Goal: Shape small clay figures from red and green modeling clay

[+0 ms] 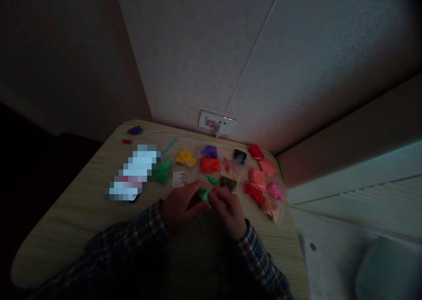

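Observation:
Between my two hands is a small lump of green modelling clay (204, 195). My left hand (182, 205) has its thumb and fingers curled round the lump from the left. From the right, the fingertips of my right hand (227, 210) pinch its edge. Just beyond them a small green leaf-shaped clay piece (212, 180) lies on the wooden table (75, 203). A dark brown clay packet (228, 184) sits close behind my right hand, and a white packet (178, 179) lies behind my left.
Several coloured clay packets, including a red one (210, 164) and a yellow lump (186, 157), spread across the back. Left stand a bright pixelated phone (135, 172), a teal stick (170, 146) and a purple clay piece (135, 130). A wall socket (217, 122) is behind the table.

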`<state>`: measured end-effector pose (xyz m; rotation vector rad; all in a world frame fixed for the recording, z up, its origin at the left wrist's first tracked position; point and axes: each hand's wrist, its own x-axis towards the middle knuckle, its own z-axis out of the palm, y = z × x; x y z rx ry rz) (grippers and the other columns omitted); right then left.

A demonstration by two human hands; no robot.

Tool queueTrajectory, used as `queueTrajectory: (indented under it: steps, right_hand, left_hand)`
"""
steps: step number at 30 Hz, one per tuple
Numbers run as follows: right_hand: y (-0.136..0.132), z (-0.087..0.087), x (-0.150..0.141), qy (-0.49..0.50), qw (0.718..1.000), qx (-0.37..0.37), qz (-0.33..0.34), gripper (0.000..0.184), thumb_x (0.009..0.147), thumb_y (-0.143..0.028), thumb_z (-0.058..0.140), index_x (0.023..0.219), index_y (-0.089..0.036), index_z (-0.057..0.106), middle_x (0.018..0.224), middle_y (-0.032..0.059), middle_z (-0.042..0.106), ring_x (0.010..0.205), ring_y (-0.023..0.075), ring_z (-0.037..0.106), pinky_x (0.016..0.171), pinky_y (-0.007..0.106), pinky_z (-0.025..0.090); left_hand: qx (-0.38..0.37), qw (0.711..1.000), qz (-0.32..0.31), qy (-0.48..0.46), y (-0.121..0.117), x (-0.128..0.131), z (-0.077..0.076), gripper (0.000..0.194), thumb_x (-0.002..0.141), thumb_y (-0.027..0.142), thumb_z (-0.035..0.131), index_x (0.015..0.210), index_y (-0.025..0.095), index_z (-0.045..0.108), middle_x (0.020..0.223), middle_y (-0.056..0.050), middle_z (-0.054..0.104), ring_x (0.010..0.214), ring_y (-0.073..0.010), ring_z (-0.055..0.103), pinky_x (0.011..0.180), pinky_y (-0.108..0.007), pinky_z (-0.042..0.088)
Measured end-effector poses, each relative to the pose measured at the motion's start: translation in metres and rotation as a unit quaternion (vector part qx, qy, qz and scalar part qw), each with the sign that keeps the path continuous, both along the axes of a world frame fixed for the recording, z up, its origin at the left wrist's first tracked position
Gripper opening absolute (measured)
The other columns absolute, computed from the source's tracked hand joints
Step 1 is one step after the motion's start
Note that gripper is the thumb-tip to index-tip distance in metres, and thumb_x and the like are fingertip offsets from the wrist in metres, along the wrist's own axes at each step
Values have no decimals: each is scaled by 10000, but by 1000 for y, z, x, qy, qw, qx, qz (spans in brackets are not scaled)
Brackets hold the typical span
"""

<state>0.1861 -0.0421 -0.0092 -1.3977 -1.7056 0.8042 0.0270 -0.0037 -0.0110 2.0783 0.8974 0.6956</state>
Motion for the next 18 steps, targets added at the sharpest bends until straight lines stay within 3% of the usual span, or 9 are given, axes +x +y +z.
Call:
queueTrajectory:
  steps: [2,6,12,18]
  right_hand:
    - [0,0,1,13,1000,-2,10,344,912,-377,371,638,-197,475,586,-2,503,593,147,456,580,279,345]
    - [0,0,3,22,999,-10,49,317,924,-390,340,743,-194,512,636,10,534,615,154,477,577,281,360]
    - [2,-5,7,-111,991,58,51,258,897,-323,428,682,-189,478,591,-16,522,570,134,473,674,314,326]
    - [1,-7,6,-197,974,99,51,291,881,-407,454,715,-173,507,603,-8,542,573,133,472,694,320,278]
  left_hand:
    - [-1,1000,14,13,1,0,-1,251,847,425,476,878,178,507,672,10,553,590,-141,517,555,-242,377]
    - [0,1000,20,4,4,0,-3,201,877,356,433,903,181,528,673,8,589,610,-144,559,582,-236,402]
    - [-1,1000,5,28,5,1,-8,253,904,314,338,809,181,532,594,14,593,547,-130,566,531,-219,394]
    - [32,998,-25,50,6,-1,-9,369,909,301,293,616,180,482,503,8,552,487,-117,529,512,-218,373]
